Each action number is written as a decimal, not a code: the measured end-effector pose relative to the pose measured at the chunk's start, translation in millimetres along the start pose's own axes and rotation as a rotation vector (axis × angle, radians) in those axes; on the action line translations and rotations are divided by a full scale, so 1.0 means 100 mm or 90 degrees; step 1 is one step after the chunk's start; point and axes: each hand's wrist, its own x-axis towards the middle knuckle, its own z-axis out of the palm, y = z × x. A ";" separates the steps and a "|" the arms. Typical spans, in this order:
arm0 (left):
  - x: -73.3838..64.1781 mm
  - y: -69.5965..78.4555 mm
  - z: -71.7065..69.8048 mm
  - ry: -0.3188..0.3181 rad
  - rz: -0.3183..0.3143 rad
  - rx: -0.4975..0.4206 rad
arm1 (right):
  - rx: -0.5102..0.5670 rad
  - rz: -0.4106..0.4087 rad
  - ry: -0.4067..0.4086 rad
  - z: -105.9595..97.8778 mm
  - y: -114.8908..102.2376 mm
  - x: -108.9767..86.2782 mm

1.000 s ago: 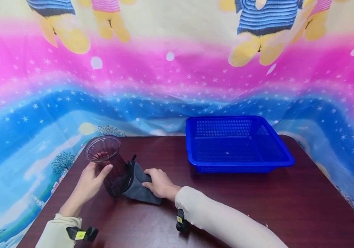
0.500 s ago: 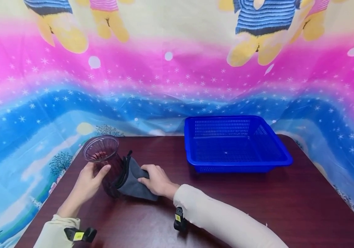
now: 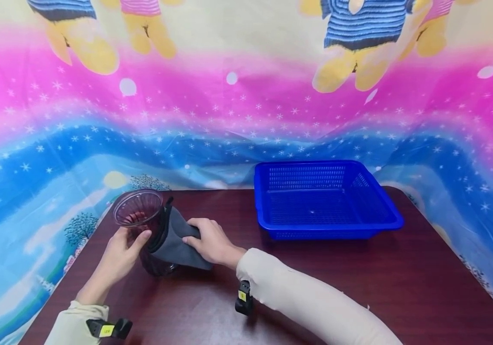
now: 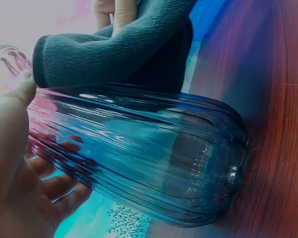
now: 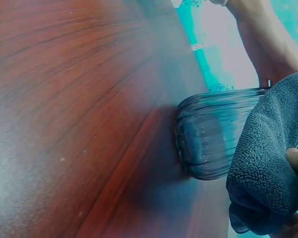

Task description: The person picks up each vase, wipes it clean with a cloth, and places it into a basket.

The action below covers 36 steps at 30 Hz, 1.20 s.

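A clear ribbed glass vase (image 3: 156, 265) with a flared rim stands at the left of the table, tinted purplish in the head view. Around its upper body, just below the rim, the left hand (image 3: 119, 254) grips it, thumb in front; in the left wrist view its fingers (image 4: 64, 191) show behind the glass. The right hand (image 3: 212, 242) pinches a dark grey cloth (image 3: 177, 239) and holds it against the vase's right side. Fuzzy pile shows on the cloth (image 5: 268, 158) in the right wrist view, with the vase base (image 5: 193, 144) close over the tabletop.
A blue plastic basket (image 3: 328, 226) with perforated sides stands at the back right of the dark red-brown table (image 3: 337, 287). Behind the table hangs a printed backdrop (image 3: 229, 115) with snowflakes and bears. Each sleeve carries a black wrist camera (image 3: 243, 298).
The right hand has moved the cloth left and upward along the vase, closer to its rim. The left hand keeps its grip, and the vase stays at nearly the same spot.
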 end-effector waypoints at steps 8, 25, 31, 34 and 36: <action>0.00 -0.01 0.01 -0.004 -0.005 0.005 | -0.013 -0.014 0.018 -0.05 -0.04 0.04; -0.01 -0.03 0.00 -0.004 -0.001 0.002 | -0.032 -0.004 0.010 -0.02 -0.05 0.03; -0.01 -0.02 0.00 -0.001 -0.004 0.010 | -0.028 0.013 0.006 0.03 -0.03 0.01; -0.01 -0.01 0.00 0.002 -0.005 0.006 | -0.030 0.010 0.008 0.06 0.00 -0.01; -0.01 -0.02 0.00 0.002 -0.006 0.005 | -0.028 0.005 0.008 0.08 0.03 -0.02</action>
